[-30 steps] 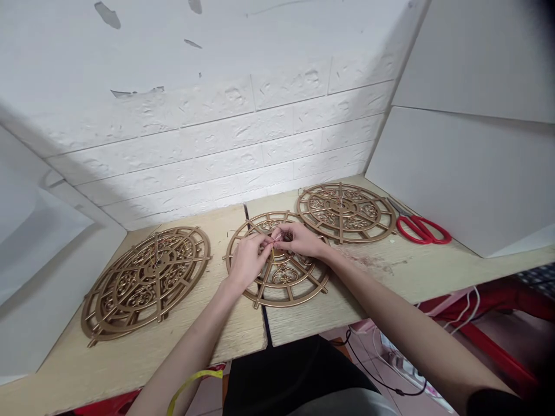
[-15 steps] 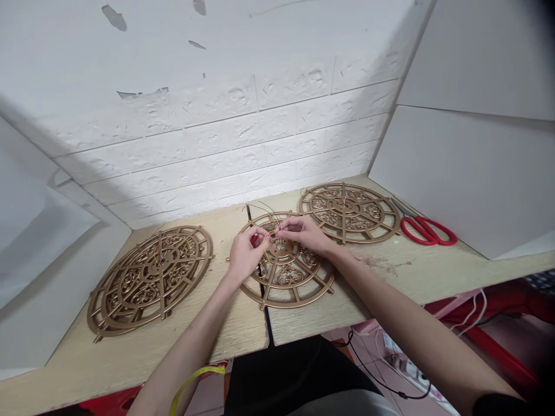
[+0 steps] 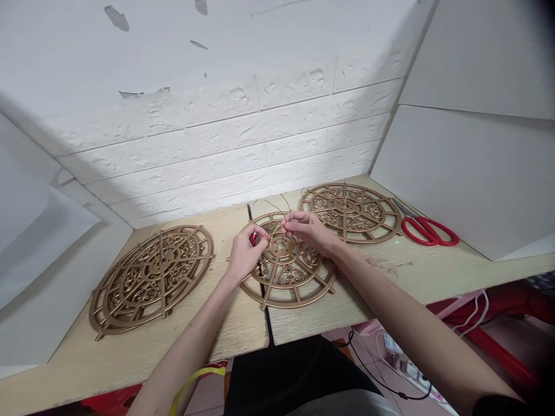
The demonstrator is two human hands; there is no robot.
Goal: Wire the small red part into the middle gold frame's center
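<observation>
Over the middle gold openwork disc [image 3: 289,276], both my hands are close together near its hub. My left hand [image 3: 247,252] is closed around a small red object [image 3: 254,237] with a shiny part; its kind is too small to tell. In a pinch, my right hand [image 3: 307,228] grips thin wires. Dark ends of the wires [image 3: 272,203] stick up behind its fingers, and a yellow wire [image 3: 273,233] curves between the two hands. The exact contact at the fingertips is hidden.
Stacked gold discs [image 3: 150,283] lie at the left, and more [image 3: 350,211] at the back right. Red-handled scissors [image 3: 427,230] rest beside them, near a white side panel [image 3: 468,179]. A dark gap splits the wooden table [image 3: 234,323]. A yellow tape [image 3: 195,378] hangs at the front edge.
My right hand has shifted slightly up and right, away from the left fingertips. The yellow wire, hanging below the left fingers before, now arcs up toward my right hand.
</observation>
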